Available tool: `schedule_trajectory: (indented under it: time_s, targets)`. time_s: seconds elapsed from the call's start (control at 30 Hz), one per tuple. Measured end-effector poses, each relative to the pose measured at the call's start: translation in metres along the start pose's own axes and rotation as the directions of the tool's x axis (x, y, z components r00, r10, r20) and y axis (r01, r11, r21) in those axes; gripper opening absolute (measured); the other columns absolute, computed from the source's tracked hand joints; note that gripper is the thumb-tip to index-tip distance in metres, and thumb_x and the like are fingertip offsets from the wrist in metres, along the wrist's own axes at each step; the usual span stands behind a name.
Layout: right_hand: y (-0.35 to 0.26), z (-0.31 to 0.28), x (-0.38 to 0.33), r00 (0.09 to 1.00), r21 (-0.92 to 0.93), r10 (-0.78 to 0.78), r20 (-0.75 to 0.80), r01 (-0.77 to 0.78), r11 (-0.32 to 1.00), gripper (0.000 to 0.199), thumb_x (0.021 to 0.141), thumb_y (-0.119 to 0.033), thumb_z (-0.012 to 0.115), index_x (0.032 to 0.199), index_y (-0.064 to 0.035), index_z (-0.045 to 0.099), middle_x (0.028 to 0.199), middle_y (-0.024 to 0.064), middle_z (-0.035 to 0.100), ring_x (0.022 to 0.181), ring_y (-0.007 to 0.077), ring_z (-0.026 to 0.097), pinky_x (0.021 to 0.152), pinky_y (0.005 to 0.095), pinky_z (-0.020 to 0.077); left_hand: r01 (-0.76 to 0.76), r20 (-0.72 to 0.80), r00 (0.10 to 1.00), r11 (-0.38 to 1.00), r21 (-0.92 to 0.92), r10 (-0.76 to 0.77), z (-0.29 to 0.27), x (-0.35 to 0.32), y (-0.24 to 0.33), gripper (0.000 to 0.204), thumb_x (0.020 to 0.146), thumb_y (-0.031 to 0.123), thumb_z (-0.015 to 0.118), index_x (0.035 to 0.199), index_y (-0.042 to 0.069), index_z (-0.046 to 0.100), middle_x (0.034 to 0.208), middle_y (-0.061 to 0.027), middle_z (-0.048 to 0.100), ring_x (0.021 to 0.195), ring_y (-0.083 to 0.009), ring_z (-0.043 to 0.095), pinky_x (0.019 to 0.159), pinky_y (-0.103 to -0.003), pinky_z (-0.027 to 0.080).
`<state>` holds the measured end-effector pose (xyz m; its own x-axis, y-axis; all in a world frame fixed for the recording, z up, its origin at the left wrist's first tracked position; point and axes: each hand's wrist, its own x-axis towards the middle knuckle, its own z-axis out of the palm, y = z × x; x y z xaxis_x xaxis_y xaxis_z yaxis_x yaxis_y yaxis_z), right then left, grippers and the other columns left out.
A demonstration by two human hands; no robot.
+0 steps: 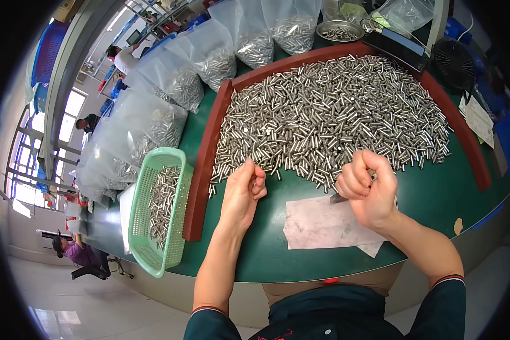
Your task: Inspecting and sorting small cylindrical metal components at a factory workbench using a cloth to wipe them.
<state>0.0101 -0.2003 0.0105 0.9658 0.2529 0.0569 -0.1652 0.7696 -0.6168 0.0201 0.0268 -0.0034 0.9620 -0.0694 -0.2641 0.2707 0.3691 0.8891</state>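
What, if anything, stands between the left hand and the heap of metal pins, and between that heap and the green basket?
Nothing visible stands between the left hand and the heap of metal pins. Between the heap and the green basket, the red-brown rail along the heap's left side stands in the way.
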Motion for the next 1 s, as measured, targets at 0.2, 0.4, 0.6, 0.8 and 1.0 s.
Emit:
schedule_trajectory:
  time_s: [0.2,0.4,0.6,0.8,1.0]
  targets:
    - [0.000,-0.001,-0.001,1.000,-0.010,0.002,-0.011,-0.002,1.000,0.034,0.084,-0.022,0.033,0.052,-0.0109,0.029,0.042,-0.0028,0.023,0.039,0.0068,0.016,0.039,0.0232,0.0153,-0.205,-0.026,0.931,0.582,0.787,0.364,0.012,0.001,-0.004,0.020,0.075,0.014,0.065,0.067,-0.001,0.055,0.055,0.0053,0.044,0.050,-0.0020,0.035,0.044,-0.019,0.028]
    - [0.000,0.002,-0.002,1.000,-0.012,0.002,-0.013,-0.002,1.000,0.034,0.084,-0.021,0.033,0.052,-0.0103,0.028,0.042,-0.0024,0.024,0.039,0.0067,0.016,0.039,0.0231,0.0153,-0.246,0.144,0.847,0.137,0.960,0.511,0.023,-0.003,-0.015,0.016,0.066,0.011,0.068,0.067,0.000,0.056,0.049,-0.0057,0.045,0.042,-0.0189,0.043,0.044,-0.032,0.037]
    - [0.000,-0.002,-0.002,1.000,0.004,-0.001,0.010,0.001,1.000,0.036,0.085,-0.022,0.034,0.052,-0.0096,0.029,0.041,-0.0021,0.025,0.038,0.0064,0.016,0.038,0.0228,0.0149,-0.307,0.187,0.889,0.242,0.920,0.417,0.030,-0.008,-0.012,0.007,0.068,0.005,0.064,0.070,0.001,0.059,0.054,-0.0054,0.048,0.045,-0.0153,0.044,0.044,-0.028,0.036]
    - [0.000,0.000,-0.002,1.000,-0.050,0.011,0.026,-0.010,0.999,0.037,0.085,-0.026,0.033,0.051,-0.0125,0.028,0.040,-0.0028,0.023,0.038,0.0084,0.015,0.040,0.0249,0.0164,-0.418,0.334,0.904,0.393,0.819,0.266,0.049,-0.025,-0.009,0.006,0.070,0.004,0.064,0.073,0.000,0.061,0.060,-0.0038,0.050,0.051,-0.0109,0.043,0.046,-0.024,0.033]
    - [-0.001,-0.001,-0.002,1.000,-0.077,0.000,0.026,0.002,0.997,0.037,0.085,-0.026,0.033,0.051,-0.0121,0.028,0.041,-0.0028,0.023,0.039,0.0082,0.015,0.040,0.0248,0.0158,-0.326,0.294,0.945,0.455,0.828,0.142,0.050,-0.024,-0.008,0.006,0.071,0.004,0.064,0.075,0.001,0.061,0.064,-0.0014,0.052,0.052,-0.0063,0.041,0.045,-0.021,0.030]
